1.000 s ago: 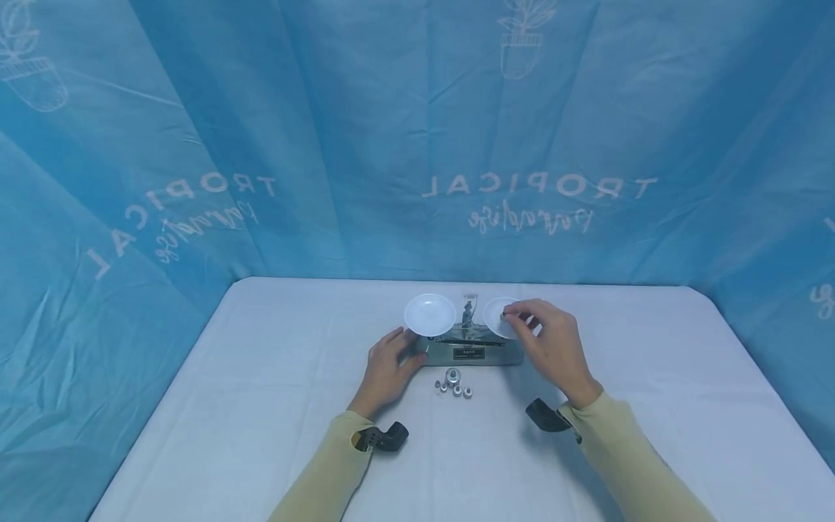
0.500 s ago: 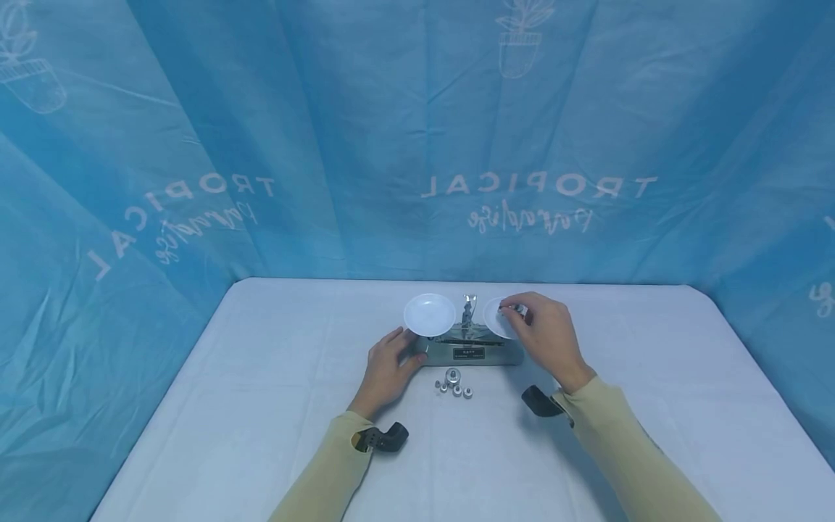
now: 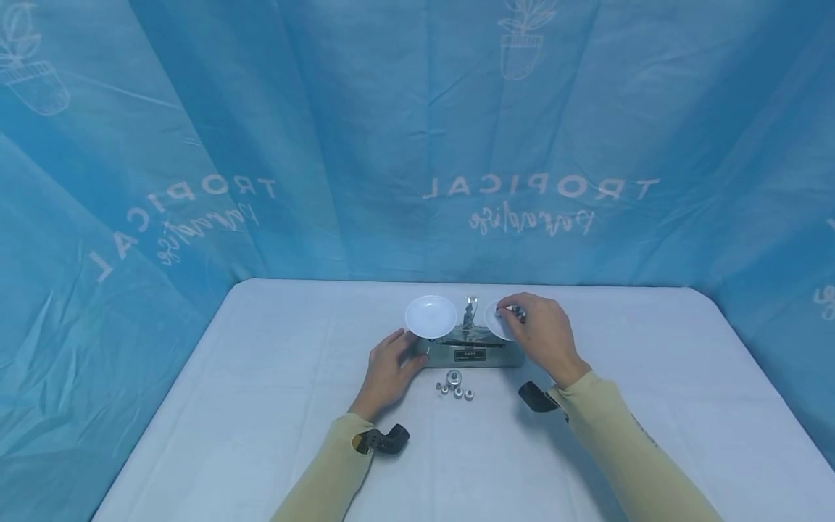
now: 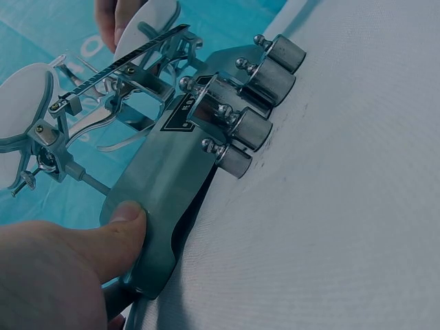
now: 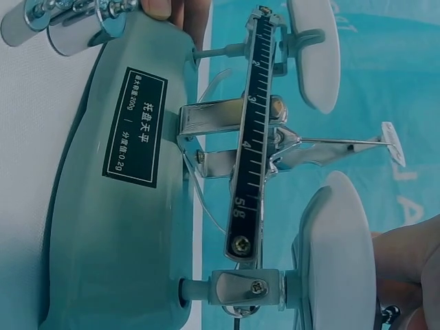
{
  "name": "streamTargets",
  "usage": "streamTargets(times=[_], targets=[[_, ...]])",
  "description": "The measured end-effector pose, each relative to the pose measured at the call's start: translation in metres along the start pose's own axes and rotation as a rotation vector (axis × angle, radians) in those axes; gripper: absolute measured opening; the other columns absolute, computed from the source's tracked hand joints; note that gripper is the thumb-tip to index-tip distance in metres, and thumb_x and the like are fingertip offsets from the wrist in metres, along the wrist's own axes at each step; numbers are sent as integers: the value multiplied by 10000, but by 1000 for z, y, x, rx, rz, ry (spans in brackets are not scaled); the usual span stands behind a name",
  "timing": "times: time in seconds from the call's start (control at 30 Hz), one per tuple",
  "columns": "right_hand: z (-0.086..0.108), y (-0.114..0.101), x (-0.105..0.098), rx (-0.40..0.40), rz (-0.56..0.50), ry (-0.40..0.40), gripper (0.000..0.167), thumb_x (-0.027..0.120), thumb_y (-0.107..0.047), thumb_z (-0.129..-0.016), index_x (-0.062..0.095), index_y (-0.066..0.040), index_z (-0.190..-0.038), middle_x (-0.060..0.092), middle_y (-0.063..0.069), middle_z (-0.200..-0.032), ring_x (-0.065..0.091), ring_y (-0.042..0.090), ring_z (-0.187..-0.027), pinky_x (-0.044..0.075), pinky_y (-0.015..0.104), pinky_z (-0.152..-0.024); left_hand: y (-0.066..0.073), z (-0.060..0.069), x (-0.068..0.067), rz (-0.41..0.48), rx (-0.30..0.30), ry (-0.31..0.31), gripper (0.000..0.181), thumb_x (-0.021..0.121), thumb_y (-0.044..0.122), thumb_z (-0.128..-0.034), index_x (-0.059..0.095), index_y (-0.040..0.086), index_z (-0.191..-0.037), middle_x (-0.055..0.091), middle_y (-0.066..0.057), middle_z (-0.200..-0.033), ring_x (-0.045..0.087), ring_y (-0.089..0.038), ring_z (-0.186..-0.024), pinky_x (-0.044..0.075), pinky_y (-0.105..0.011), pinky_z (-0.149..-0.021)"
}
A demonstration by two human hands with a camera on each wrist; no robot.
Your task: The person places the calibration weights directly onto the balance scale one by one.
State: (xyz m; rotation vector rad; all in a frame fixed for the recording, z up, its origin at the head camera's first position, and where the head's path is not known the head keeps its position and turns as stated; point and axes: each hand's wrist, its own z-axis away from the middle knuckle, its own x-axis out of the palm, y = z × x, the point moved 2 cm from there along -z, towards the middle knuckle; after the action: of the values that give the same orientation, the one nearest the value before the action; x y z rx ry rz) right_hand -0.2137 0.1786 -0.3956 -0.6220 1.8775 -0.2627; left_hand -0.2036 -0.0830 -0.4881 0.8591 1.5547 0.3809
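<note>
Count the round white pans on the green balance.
2: one round white pan at the left end of the green metal balance, the other at its right end, partly hidden by the right hand. None seems wholly hidden.

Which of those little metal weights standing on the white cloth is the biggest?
The weight nearest the scale: it stands behind the other four, between them and the scale's base, and looks clearly wider than any of them.
</note>
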Motion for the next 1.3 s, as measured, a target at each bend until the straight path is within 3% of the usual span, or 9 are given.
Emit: streamTargets(times=[0.23,0.47,0.9,1.3], targets=[[0,0,2,0,22,5,142,709,-118,-936,771,-37,-1034,750,169,-1031,611,223,-685,494,386,-609,0,0,0,-5,6,6,526,651,311,-969,541,116,-1446,549,-71,-1470,374,-346,-1439,202,-622,-1185],[3,-1,-3,5,10,44,178,707,-131,-936,754,-43,-1082,741,149,-993,417,158,-504,387,333,-532,0,0,1,-2,8,4,531,649,311,-971,534,113,-1450,547,-70,-1472,368,-343,-1443,201,-610,-1191],[29,-15,-12,-80,-97,90,165,760,-66,-893,760,-82,-1057,699,35,-856,459,87,-548,402,261,-485,0,1,0,-8,-1,0,536,643,324,-976,526,125,-1459,540,-66,-1479,363,-339,-1447,195,-609,-1193],[53,-25,-1,-135,-206,71,199,812,5,-819,757,-87,-986,697,-31,-830,500,39,-591,427,217,-491,2,1,-2,-2,-3,-6,535,648,312,-974,526,125,-1460,540,-66,-1479,368,-344,-1443,198,-619,-1188]])
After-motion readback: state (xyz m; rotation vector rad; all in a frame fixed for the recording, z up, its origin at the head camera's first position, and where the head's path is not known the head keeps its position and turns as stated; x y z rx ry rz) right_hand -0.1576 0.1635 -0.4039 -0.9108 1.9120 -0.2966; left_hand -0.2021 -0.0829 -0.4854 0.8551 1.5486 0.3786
